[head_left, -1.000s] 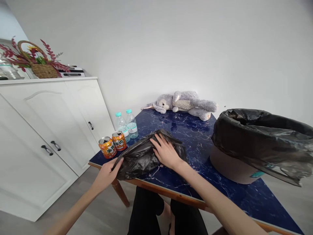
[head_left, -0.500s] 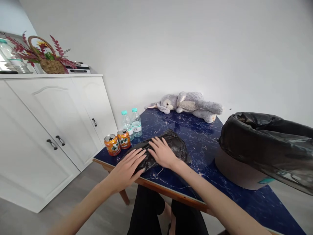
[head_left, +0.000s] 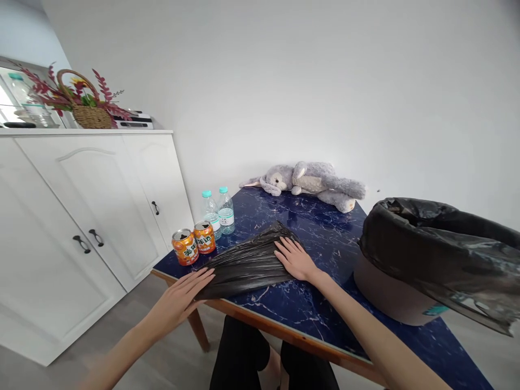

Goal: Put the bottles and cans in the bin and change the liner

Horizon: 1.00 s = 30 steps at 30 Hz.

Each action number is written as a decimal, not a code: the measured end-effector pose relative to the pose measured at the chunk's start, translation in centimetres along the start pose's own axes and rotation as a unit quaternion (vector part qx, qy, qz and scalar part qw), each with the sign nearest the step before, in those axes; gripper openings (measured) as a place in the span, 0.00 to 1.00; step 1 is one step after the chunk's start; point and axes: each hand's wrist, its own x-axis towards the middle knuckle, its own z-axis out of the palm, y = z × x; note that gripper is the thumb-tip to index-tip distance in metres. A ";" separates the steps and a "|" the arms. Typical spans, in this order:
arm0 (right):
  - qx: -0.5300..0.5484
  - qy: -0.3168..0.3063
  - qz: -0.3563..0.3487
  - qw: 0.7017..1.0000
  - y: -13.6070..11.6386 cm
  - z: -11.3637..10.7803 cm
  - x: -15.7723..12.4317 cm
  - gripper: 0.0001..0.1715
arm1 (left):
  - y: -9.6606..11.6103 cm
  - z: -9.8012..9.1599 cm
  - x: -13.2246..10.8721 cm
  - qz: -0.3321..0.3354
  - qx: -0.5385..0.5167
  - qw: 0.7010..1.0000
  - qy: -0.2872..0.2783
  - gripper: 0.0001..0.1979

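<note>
A black plastic bag (head_left: 247, 264) lies stretched out on the blue marbled table (head_left: 325, 303), near its front edge. My left hand (head_left: 184, 292) rests flat on the bag's left end, palm down with fingers extended. Toward the bag's right end, my right hand (head_left: 296, 259) presses down with its fingers spread. Two opened orange cans (head_left: 186, 248) stand side by side just beyond my left hand. Behind them are two clear bottles with teal caps (head_left: 226, 214).
A bin (head_left: 392, 292) lined with a black bag (head_left: 439, 244) stands at the table's right. A grey plush rabbit (head_left: 311, 181) lies at the back by the wall. Left is a white cabinet (head_left: 101, 189) bearing a flower basket (head_left: 91, 115).
My hands have moved apart, the left one leftward and the right one rightward. The bunched bag between them is now flatter and pulled into long creases. The view has shifted slightly.
</note>
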 end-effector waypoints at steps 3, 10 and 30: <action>0.003 0.012 0.004 1.000 -1.3 -1.2 -1.7 0.39 | -0.2 -0.7 -1.1 0.000 0.012 1.000 -0.017 0.36; 0.193 0.034 -0.231 0.953 -13.1 -1.5 -8.8 0.56 | 5.8 -5.0 1.5 0.080 0.023 0.990 0.114 0.29; 0.614 0.066 0.223 0.754 -6.8 -4.0 -3.6 0.24 | 9.1 0.2 11.3 0.065 -0.059 0.996 -0.018 0.30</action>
